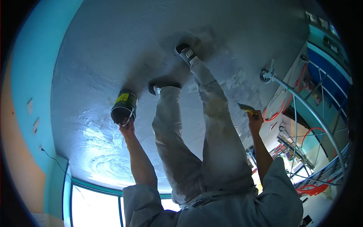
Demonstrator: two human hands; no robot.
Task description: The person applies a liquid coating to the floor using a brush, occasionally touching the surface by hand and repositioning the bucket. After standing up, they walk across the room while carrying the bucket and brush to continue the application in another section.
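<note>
The left hand point(127, 128) grasps a black cylindrical bucket point(121, 111), the right hand point(256, 120) a yellow-handled flat scraper point(246, 108); the glossy grey floor point(98, 53) seems unevenly finished.

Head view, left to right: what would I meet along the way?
Upper wall plate → dark bucket held by the left hand → pair of shoes → scraper in the right hand → caster wheel.

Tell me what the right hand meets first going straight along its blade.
Likely the right trouser leg, where the blade points; depth is unclear, so it might reach the floor instead.
</note>
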